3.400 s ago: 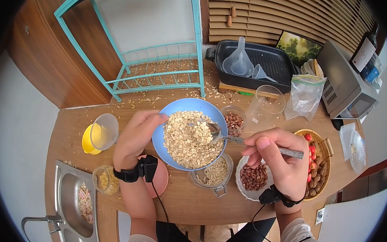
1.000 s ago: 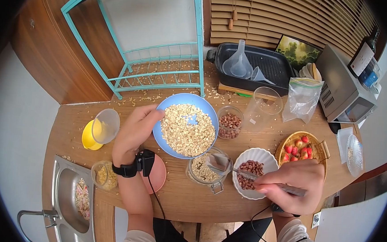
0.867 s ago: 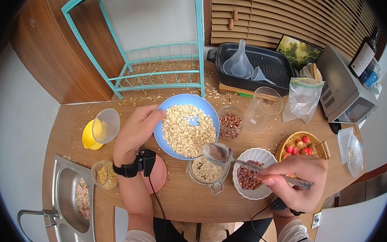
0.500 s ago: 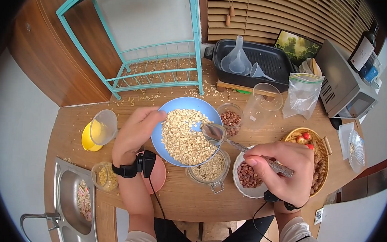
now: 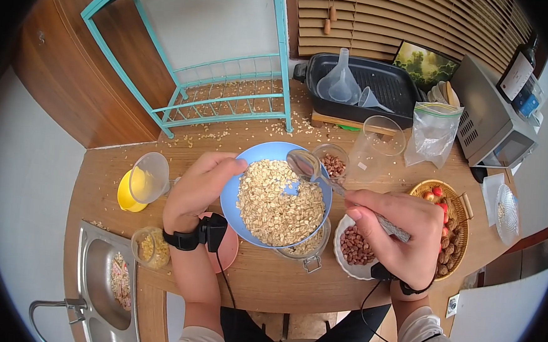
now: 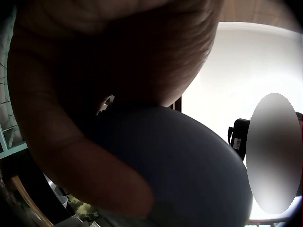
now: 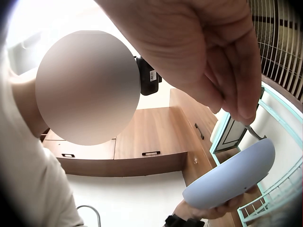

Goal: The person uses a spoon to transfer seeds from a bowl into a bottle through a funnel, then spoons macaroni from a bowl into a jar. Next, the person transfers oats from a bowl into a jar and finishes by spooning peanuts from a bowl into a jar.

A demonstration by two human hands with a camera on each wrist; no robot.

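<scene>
A blue bowl point(image 5: 229, 209) of oats point(image 5: 278, 212) is held above the table by the left hand point(image 5: 201, 188), thumb on its rim. From below, the left wrist view shows the bowl's dark underside point(image 6: 189, 156) and the curled fingers point(image 6: 94, 165). The right hand point(image 5: 402, 232) pinches the handle of a metal spoon point(image 5: 304, 165), whose head is over the bowl's right edge. In the right wrist view the bowl point(image 7: 232, 177) is tilted below the right hand point(image 7: 203, 56). A glass jar point(image 5: 312, 247) of oats stands partly hidden under the bowl.
Around the hands are a white dish point(image 5: 343, 266) of brown nuts, a glass point(image 5: 331, 162) of nuts, a wicker basket point(image 5: 466, 214), a pink plate point(image 5: 226, 256) and a clear jar point(image 5: 145, 251). A teal rack point(image 5: 227, 117) and black pan point(image 5: 378, 111) stand behind.
The spoon has gone from over the jar to over the oats, then up to the bowl's right rim. The bowl has shifted slightly right and toward the person, covering more of the jar.
</scene>
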